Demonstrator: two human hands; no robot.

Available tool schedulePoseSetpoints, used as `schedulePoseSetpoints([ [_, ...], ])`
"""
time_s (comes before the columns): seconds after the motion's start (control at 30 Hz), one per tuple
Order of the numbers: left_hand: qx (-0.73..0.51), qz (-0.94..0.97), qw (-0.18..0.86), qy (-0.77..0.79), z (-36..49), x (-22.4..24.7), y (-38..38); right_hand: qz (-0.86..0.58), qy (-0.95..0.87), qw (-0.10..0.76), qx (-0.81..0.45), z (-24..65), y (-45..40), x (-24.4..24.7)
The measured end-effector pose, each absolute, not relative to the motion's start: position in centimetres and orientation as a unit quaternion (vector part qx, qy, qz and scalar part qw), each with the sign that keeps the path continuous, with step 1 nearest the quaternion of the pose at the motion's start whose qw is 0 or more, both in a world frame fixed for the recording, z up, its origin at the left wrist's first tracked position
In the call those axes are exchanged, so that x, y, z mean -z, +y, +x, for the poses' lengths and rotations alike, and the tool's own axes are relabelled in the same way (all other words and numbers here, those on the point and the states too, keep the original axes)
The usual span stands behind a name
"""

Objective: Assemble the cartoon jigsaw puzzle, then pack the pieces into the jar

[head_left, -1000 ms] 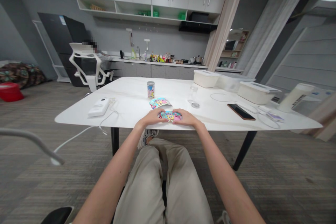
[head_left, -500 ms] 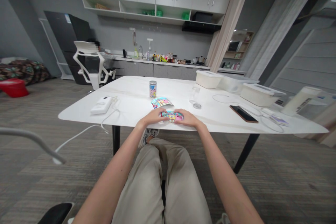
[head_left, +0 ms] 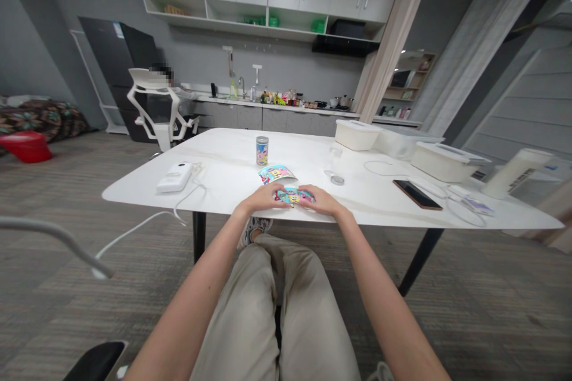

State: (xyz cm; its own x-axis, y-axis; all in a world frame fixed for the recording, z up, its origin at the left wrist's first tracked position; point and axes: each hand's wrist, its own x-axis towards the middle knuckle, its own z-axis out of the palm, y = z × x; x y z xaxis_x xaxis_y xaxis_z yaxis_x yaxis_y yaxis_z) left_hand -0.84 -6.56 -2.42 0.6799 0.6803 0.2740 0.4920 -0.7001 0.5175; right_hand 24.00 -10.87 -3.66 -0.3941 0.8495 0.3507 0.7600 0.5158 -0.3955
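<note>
Near the table's front edge, my left hand (head_left: 263,197) and my right hand (head_left: 322,201) grip the two ends of a colourful cartoon-printed sheet (head_left: 293,196). Fingers curl over its ends, thumbs on the near side; whether it is wrapped round something is unclear. Just behind it lies a second, curved printed sheet (head_left: 274,174). A can with a cartoon print and a silvery lid (head_left: 262,151) stands upright farther back. To the right are a clear, colourless jar (head_left: 336,158) and a round lid (head_left: 337,180) lying flat.
On the white table (head_left: 223,172), a white power bank (head_left: 175,177) with cables lies left. At the right are a phone (head_left: 417,194), a thin cable, lidded storage boxes (head_left: 356,134) and a pale bottle (head_left: 516,172). Beyond the table, a person sits in a white chair (head_left: 154,110).
The view has shifted slightly. Both hands keep hold of the printed sheet in nearly the same place, with a small shift of the fingers and thumbs.
</note>
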Motion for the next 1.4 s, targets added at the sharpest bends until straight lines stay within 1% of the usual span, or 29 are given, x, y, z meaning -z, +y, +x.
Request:
schedulePoseSetpoints([
  [0.37, -0.219, 0.902, 0.197, 0.315, -0.83, 2.71, -6.25, -0.486, -0.83, 0.257, -0.097, 24.06, -10.83, 3.73],
  [0.9, -0.215, 0.904, 0.188, 0.319, -0.81, 2.95, -6.04, -0.471, -0.831, 0.28, -0.101, 24.29, -10.46, 4.16],
  [1.03, -0.218, 0.903, 0.186, 0.321, -0.8, 2.84, -6.16, -0.472, -0.831, 0.286, -0.068, 24.21, -10.4, 4.19],
  [1.23, -0.214, 0.903, 0.182, 0.325, -0.83, 2.65, -6.32, -0.435, -0.85, 0.296, -0.009, 24.15, -10.49, 4.14],
  [1.4, -0.214, 0.906, 0.168, 0.324, -0.83, 2.72, -6.32, -0.414, -0.861, 0.295, 0.0, 24.01, -10.77, 3.88],
])
